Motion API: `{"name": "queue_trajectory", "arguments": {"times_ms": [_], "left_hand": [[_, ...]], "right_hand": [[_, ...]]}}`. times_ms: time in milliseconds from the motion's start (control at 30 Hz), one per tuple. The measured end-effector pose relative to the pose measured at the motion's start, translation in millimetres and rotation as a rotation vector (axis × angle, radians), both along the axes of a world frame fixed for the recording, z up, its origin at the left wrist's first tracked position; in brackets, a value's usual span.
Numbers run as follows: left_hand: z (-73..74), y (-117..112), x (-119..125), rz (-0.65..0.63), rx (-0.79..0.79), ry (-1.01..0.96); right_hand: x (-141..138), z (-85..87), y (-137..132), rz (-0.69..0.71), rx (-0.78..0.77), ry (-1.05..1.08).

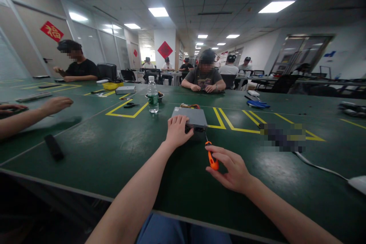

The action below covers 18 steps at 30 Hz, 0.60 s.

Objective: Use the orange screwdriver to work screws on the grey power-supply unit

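Note:
A flat grey metal box [190,117] lies on the green table [120,152] in front of me. My left hand [177,131] rests closed on its near left corner and steadies it. My right hand [230,168] pinches the orange handle of a small screwdriver [212,158], whose thin shaft points up to the near edge of the box. A bundle of coloured wires [190,105] shows just behind the box.
A water bottle [153,99], scissors [130,105] and a small bowl [159,95] stand behind the box. A black bar [53,147] lies at near left, a white cable [317,165] at right. Another person's arms [31,112] reach in from the left; more people sit across.

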<state>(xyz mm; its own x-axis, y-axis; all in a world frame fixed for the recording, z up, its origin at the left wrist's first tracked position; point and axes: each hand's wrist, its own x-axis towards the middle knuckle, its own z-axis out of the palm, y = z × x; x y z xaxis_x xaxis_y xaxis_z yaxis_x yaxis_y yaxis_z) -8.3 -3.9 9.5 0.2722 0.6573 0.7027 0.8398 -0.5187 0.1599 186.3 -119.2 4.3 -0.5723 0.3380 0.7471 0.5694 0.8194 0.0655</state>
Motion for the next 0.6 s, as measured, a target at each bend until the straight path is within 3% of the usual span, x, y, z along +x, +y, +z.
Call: {"name": "queue_trajectory", "arguments": {"times_ms": [233,467,600], "left_hand": [[1.8,-1.7,-0.5,0.008,-0.019,0.012],[0.5,-0.5,0.0,0.006,-0.007,0.006],[-0.5,0.2,0.4,0.012,-0.001,0.008]], "right_hand": [[0.6,7.7,-5.0,-0.022,-0.014,-0.099],[0.3,3.4,-2.0,0.008,-0.046,0.009],[1.4,4.0,-2.7,-0.003,-0.068,-0.031]]}}
